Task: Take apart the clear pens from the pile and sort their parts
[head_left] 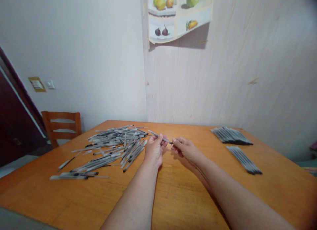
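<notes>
A slim pen [153, 133] with a pale clear barrel and a dark end is held slantwise above the middle of the table. My left hand [155, 149] is closed around its barrel, thumb on top. At the dark end, my right hand [183, 147] pinches with thumb and fingertips; whether a separate cap is there is too small to tell. Left of my hands lies a loose pile of similar pens [109, 147], pointing in many directions. Over on the right, a wide row of pens [230, 135] and a smaller row [243, 159] lie side by side, dark ends toward me.
The wooden table [180, 197] reaches back to the wall. A wooden chair [61, 124] stands beyond its left edge. Fruit pictures on a curling poster [179, 17] hang above. Light switches [37, 84] are on the left wall.
</notes>
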`<move>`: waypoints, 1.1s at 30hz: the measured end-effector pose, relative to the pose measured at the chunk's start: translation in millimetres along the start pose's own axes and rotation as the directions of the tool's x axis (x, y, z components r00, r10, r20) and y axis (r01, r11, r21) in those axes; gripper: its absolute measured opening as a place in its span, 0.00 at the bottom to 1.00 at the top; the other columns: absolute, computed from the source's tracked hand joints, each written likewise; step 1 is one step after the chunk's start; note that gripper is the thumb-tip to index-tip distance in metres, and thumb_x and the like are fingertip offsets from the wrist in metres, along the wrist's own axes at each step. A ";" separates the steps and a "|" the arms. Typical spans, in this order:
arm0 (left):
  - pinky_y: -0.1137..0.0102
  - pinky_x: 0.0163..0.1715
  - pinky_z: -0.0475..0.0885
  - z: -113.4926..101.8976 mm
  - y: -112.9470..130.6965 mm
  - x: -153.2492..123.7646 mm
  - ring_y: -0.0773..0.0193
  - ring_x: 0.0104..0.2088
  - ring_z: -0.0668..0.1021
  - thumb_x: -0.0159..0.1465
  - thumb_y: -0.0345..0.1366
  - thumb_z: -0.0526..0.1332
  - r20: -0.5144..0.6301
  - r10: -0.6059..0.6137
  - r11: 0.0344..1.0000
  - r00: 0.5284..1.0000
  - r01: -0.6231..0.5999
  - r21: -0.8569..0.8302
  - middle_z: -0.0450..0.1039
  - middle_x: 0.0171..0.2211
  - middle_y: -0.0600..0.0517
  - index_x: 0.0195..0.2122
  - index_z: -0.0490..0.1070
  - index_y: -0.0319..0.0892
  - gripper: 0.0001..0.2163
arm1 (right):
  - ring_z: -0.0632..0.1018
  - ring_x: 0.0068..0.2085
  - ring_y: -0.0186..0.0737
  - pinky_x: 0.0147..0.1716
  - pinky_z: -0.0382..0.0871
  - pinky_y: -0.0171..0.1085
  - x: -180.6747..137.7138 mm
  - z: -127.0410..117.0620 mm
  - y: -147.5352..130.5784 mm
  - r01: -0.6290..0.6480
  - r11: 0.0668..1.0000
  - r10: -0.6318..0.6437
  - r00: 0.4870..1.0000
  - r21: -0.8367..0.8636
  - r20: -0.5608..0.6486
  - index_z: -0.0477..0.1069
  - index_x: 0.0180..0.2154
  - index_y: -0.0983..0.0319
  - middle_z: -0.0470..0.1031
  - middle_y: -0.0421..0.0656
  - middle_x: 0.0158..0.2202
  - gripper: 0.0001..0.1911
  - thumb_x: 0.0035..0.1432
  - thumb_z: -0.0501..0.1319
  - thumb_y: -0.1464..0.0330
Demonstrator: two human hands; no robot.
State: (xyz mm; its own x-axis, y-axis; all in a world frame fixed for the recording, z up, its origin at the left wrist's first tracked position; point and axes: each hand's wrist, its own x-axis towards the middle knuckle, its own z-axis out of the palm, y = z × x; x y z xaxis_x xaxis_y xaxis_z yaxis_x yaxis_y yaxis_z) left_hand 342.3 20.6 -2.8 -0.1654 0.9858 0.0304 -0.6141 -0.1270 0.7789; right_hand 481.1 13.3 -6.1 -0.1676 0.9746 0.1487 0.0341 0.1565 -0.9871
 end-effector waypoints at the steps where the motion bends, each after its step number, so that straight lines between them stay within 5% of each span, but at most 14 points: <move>1: 0.76 0.32 0.73 0.0 -0.1 -0.2 0.71 0.30 0.77 0.60 0.33 0.66 0.004 0.001 1.000 1.000 -0.001 0.000 0.76 0.32 0.50 0.33 0.65 0.40 0.08 | 0.69 0.17 0.29 0.15 0.55 0.29 -0.2 0.0 1.3 -0.026 1.000 0.026 0.999 0.005 0.019 0.68 0.28 0.63 0.72 0.40 0.20 0.20 0.60 0.57 0.53; 6: 0.75 0.33 0.73 0.6 -1.7 -0.8 0.70 0.31 0.78 0.59 0.34 0.67 0.021 0.004 1.000 1.000 -0.004 -0.007 0.76 0.32 0.50 0.33 0.65 0.40 0.09 | 0.72 0.17 0.31 0.14 0.56 0.29 -1.9 1.0 3.0 -0.102 0.995 0.100 0.992 0.017 0.079 0.70 0.32 0.64 0.74 0.42 0.22 0.20 0.65 0.52 0.55; 23: 0.77 0.29 0.71 1.9 -4.1 -1.5 0.71 0.27 0.77 0.54 0.40 0.71 -0.049 -0.023 0.997 0.999 0.026 0.078 0.75 0.28 0.52 0.32 0.67 0.40 0.15 | 0.66 0.19 0.26 0.15 0.56 0.27 3.9 -7.4 4.0 -0.068 0.971 0.066 0.998 0.228 0.017 0.69 0.31 0.63 0.72 0.37 0.22 0.12 0.49 0.69 0.65; 29: 0.77 0.27 0.71 1.8 -3.5 -1.8 0.71 0.27 0.77 0.53 0.40 0.72 -0.058 -0.005 0.996 0.998 0.010 0.086 0.75 0.27 0.52 0.32 0.67 0.39 0.15 | 0.72 0.19 0.29 0.13 0.53 0.26 3.7 -7.5 5.7 -0.117 0.970 0.114 0.993 0.214 0.028 0.71 0.31 0.65 0.77 0.46 0.26 0.19 0.61 0.59 0.55; 33: 0.77 0.27 0.71 1.6 -3.9 -1.9 0.71 0.26 0.77 0.52 0.40 0.72 -0.058 0.001 0.996 0.998 0.004 0.084 0.75 0.27 0.53 0.32 0.67 0.39 0.16 | 0.72 0.18 0.29 0.13 0.54 0.27 -0.1 -4.6 2.4 -0.163 0.971 0.154 0.986 0.173 0.067 0.72 0.32 0.66 0.77 0.47 0.24 0.20 0.65 0.55 0.57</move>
State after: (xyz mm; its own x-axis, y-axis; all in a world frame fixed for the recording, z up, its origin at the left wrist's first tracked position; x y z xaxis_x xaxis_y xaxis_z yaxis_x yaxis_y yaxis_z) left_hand 346.3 19.3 -4.9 -0.2106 0.9776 -0.0052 -0.5479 -0.1136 0.8288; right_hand 485.8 14.4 -8.2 -0.2265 0.9740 -0.0090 -0.1104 -0.0348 -0.9933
